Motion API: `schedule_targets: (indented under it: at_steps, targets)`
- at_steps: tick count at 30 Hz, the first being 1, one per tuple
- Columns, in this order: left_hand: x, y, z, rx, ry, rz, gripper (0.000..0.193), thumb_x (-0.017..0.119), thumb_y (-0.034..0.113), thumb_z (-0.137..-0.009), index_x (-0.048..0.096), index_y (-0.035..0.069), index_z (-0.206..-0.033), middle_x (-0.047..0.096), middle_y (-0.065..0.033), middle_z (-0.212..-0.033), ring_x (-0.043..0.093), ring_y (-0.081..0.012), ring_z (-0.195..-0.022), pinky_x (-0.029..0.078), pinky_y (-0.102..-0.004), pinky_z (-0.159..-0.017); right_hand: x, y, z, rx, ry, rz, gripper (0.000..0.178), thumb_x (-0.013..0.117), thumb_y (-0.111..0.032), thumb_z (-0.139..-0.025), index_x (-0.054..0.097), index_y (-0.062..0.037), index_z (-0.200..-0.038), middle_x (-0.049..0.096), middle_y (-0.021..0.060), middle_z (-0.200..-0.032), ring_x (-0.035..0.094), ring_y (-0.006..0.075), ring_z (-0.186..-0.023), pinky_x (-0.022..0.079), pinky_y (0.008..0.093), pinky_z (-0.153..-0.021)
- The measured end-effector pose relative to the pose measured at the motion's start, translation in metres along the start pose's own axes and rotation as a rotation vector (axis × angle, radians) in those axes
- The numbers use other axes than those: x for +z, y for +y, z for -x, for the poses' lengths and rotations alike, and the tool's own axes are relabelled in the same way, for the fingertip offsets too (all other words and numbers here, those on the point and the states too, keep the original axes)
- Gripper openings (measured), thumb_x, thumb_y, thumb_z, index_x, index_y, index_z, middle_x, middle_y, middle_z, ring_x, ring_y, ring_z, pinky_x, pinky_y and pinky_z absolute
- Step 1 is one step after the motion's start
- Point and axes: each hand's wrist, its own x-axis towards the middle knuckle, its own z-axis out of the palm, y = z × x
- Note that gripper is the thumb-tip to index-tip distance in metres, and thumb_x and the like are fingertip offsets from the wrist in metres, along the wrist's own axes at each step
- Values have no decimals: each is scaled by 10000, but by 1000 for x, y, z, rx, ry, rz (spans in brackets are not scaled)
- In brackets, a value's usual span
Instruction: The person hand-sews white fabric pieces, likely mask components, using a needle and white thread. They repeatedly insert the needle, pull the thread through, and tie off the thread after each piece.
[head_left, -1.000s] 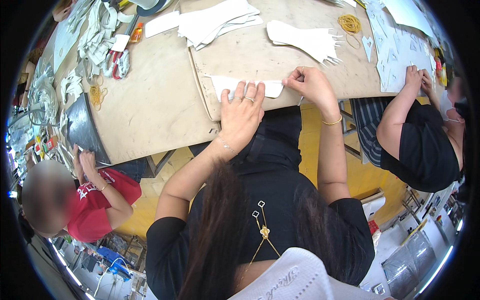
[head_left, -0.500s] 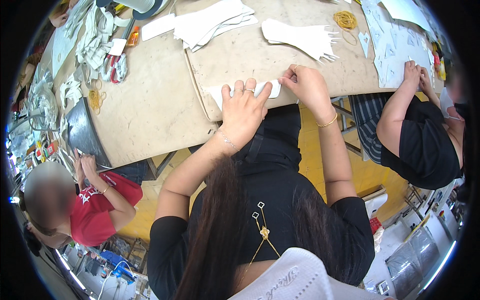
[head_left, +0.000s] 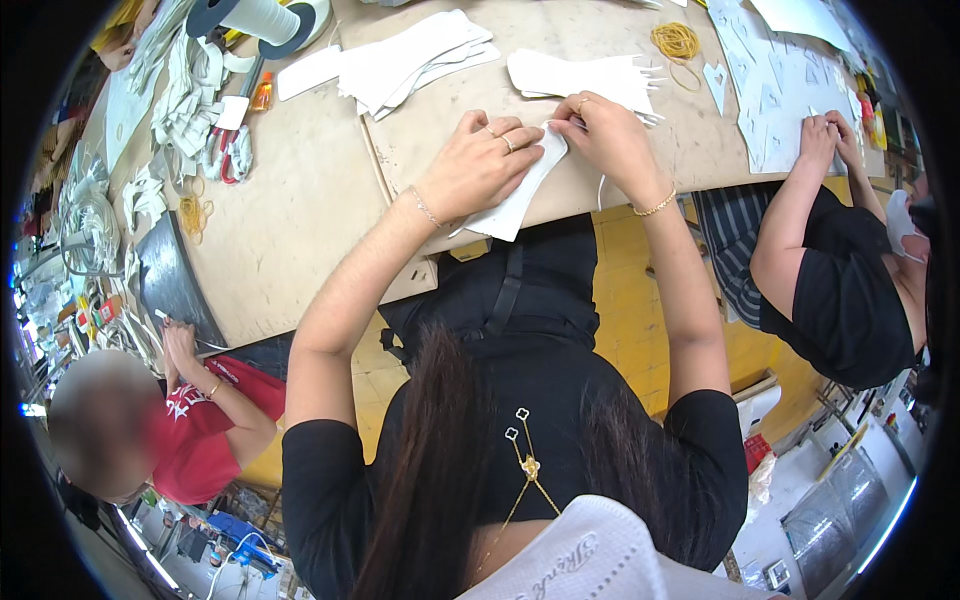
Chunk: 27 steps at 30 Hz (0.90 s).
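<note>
A curved white flat piece (head_left: 518,203), perhaps leather or fabric, is tilted over the table's near edge. My left hand (head_left: 487,160) grips it, with curled fingers along its left side near the top. At the piece's far tip my right hand (head_left: 607,142) is closed in a pinch, its fingertips close to the left ones. A thin white strip (head_left: 601,190) hangs below my right hand; its upper end is hidden by the fingers.
Stacked white pieces (head_left: 415,60) and a second pile with slit ends (head_left: 585,75) lie farther back. Yellow rubber bands (head_left: 675,42) lie right of them. A spool (head_left: 262,20) stands at back left. Co-workers in red (head_left: 200,440) and black (head_left: 840,290) sit either side.
The white piece has turned from lying flat along the edge to slanting toward me. My left hand has gone from pressing it flat to gripping it; my right hand has shifted slightly away from me.
</note>
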Motion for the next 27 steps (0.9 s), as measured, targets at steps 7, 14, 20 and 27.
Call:
schedule_targets:
  at_steps: [7, 14, 20, 27]
  targets:
    - [-2, 2, -4, 18, -105, -89, 293, 663, 194, -859, 650, 121, -1142, 591, -13, -1367, 538, -187, -1221, 395, -415, -995, 1, -7, 31, 167, 105, -189, 180, 716, -136, -901, 741, -38, -1051, 707, 107, -932, 674, 213, -727, 532, 340, -679]
    - [1, -1, -5, 20, -44, -13, 257, 655, 171, -847, 654, 109, -1096, 591, -22, -1371, 535, -215, -1223, 398, -423, -999, 16, -17, 47, 114, 245, -90, 161, 698, -120, -898, 743, -67, -1043, 661, 98, -898, 674, 290, -752, 541, 387, -677]
    - [1, -4, -7, 8, -69, 20, 227, 660, 173, -846, 667, 118, -1066, 603, -16, -1356, 540, -231, -1218, 399, -422, -1003, 19, -22, 57, 106, 275, -81, 191, 696, -108, -897, 737, -84, -1082, 654, 77, -898, 669, 283, -726, 541, 393, -641]
    - [0, -6, -9, 26, -10, 1, 183, 679, 202, -807, 667, 127, -974, 639, -5, -1272, 558, -221, -1182, 410, -394, -935, 22, -23, 69, 20, 305, 72, 267, 714, -43, -832, 742, -97, -1092, 577, 69, -832, 652, 256, -677, 538, 367, -592]
